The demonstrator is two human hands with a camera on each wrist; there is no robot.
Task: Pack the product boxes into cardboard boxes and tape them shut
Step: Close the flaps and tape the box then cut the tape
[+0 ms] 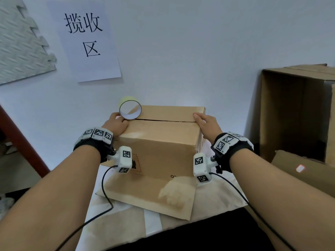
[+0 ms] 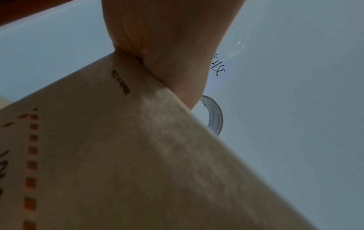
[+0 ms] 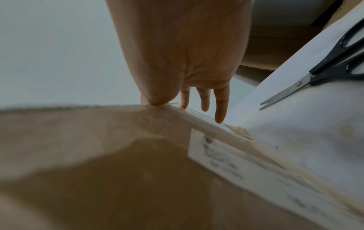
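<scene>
Left hand (image 1: 116, 124) gripping tape roll (image 1: 130, 109), right hand (image 1: 206, 124) flat on box (image 1: 159, 134); unpressed flaps could spring apart.

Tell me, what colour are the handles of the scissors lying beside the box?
Black, with plain metal blades. The scissors show only in the right wrist view.

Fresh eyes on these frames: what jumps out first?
Centre of the head view: a brown cardboard box with its top flaps folded shut, the left hand and right hand pressing on its top at either end. A roll of clear tape stands on edge at the box's far left corner, beside the left hand. Behind, a white paper sign with black Chinese characters hangs on the wall; black-handled scissors lie right of the box.
</scene>
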